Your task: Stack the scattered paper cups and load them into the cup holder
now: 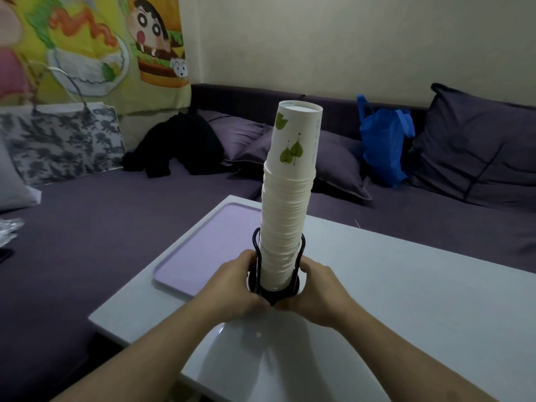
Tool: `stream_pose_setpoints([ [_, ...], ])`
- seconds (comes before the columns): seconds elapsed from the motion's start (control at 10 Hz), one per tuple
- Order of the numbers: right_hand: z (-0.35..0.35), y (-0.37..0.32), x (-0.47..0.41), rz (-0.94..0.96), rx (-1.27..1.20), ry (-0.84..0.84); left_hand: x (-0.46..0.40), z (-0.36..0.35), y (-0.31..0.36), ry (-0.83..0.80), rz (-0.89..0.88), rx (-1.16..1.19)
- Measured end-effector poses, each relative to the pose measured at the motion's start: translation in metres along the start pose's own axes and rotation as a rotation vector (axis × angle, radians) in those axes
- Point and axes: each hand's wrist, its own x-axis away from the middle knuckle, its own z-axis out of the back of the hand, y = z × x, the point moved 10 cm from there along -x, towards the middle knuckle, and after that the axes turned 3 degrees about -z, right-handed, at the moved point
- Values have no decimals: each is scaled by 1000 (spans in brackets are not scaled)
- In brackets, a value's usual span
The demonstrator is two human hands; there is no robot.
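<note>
Your two hands: left hand [236,288] and right hand [317,295], fingers curled, each gripping the base of the one black wire cup holder [274,288] from its own side, on the white surface [406,300]. One tall stack of paper cups [285,216], inverted and leaning slightly, sits in the holder; individual cups too many to count. One lilac tray [203,253] lies beyond, left. One blue bag [383,140] on the sofa [87,227].
</note>
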Motion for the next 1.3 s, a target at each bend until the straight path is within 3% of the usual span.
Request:
stream_pose_setpoints([
  [0.3, -59, -31, -48, 23, -18, -41, -10, 41, -65, 23, 86, -66],
  [0.6, -106, -20, -63, -14, 114, -67, -11, 29, -108, 5, 151, -18],
  [1.1, -114, -2, -67, 15, 156, -93, 3, 27, -109, -25, 198, 68],
  [1.2, -93, -14, -41, -42, 142, -153, 19, 39, -98, 28, 214, 113],
  [1.3, -58, -28, -11, -26, 140, -111, 35, 57, -82, 142, 171, 154],
])
